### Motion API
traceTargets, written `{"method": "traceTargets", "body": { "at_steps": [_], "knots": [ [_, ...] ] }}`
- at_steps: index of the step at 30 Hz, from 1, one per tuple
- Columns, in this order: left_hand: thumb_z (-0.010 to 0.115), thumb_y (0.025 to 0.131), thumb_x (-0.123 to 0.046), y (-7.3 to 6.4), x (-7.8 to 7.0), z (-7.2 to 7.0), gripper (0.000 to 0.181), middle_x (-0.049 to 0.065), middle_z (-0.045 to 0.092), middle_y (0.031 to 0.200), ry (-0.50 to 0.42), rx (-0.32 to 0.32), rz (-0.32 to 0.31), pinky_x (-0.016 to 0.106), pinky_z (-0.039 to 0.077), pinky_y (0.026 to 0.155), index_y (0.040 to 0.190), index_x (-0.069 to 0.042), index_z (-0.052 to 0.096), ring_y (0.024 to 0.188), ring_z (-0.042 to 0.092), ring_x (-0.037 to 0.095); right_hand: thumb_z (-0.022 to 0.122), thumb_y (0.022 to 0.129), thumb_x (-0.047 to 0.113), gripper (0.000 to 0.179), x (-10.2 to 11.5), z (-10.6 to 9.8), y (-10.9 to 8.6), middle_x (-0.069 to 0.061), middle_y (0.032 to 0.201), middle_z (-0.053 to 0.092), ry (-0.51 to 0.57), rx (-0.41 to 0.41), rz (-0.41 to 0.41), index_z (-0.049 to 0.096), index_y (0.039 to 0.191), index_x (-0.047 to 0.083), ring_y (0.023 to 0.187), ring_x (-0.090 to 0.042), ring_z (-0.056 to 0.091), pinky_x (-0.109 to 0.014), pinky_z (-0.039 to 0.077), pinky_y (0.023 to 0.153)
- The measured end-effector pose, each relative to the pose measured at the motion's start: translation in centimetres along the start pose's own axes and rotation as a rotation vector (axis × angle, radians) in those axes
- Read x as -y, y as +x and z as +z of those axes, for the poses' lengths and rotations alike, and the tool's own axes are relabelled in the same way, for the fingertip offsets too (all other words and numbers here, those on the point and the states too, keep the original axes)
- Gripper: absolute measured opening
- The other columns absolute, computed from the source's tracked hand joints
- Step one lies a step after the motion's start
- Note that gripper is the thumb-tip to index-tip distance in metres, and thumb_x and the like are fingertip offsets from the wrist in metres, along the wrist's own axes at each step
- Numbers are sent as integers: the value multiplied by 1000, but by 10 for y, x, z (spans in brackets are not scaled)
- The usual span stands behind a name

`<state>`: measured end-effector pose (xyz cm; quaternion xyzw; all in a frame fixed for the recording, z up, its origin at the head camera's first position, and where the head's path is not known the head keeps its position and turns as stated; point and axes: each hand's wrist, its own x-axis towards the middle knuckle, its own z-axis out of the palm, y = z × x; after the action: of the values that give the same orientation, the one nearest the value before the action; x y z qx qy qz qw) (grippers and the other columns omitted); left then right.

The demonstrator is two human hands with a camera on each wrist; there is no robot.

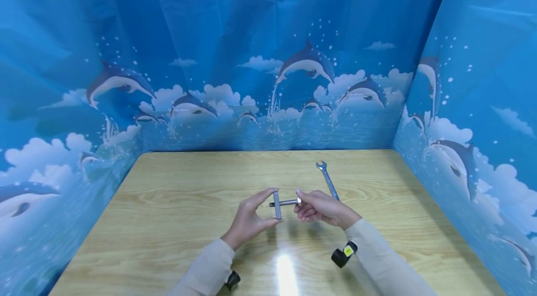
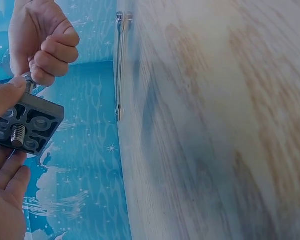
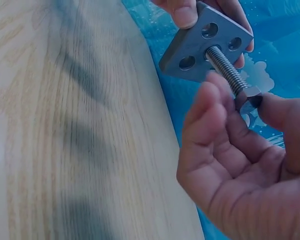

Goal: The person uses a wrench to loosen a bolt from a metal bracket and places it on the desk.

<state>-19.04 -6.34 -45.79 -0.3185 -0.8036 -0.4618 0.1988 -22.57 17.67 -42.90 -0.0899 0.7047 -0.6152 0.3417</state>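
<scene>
Head view shows a wood-grain table point(image 1: 176, 203) before blue dolphin-printed sheeting point(image 1: 243, 16), a wrench point(image 1: 329, 182) lying just beyond the right hand point(image 1: 323, 207). Above the tabletop, the left hand point(image 1: 249, 216) grips a metal plate point(image 3: 194, 47) by opposite edges; a threaded bolt point(image 3: 227, 67) runs through its middle, its hex head pinched by the right hand. That hand covers the wrench's near end, and the left wrist view crops the left hand, with the bolt's head hard to make out.
</scene>
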Motion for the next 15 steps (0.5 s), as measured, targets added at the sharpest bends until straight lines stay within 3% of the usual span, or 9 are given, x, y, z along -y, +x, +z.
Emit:
{"method": "traceTargets", "body": {
  "at_steps": [4, 10, 15],
  "knots": [
    [89, 62, -7, 0, 0, 0, 77, 9, 59, 132, -7, 1, 5, 34, 47, 103, 132, -8, 56, 121, 57, 24, 53, 97, 42, 53, 4, 1, -2, -4, 76, 63, -9, -34, 8, 61, 102, -11, 65, -8, 58, -17, 55, 60],
    [89, 63, -8, -1, -1, -1, 78, 13, 60, 131, -17, 6, -5, 35, 47, 103, 133, -12, 56, 122, 56, 24, 69, 89, 18, 37, 6, 0, -6, -8, 93, 65, -117, -139, -92, 61, 115, -7, 86, -19, 63, -41, 57, 86],
    [88, 65, -10, -1, -2, -1, 76, 5, 58, 133, -26, 15, -74, 34, 46, 105, 133, -17, 56, 123, 55, 19, 76, 81, 12, 39, 4, 4, -6, -9, 103, 66, -191, -260, -140, 65, 117, 0, 91, -19, 61, -35, 56, 86]
  ]
}}
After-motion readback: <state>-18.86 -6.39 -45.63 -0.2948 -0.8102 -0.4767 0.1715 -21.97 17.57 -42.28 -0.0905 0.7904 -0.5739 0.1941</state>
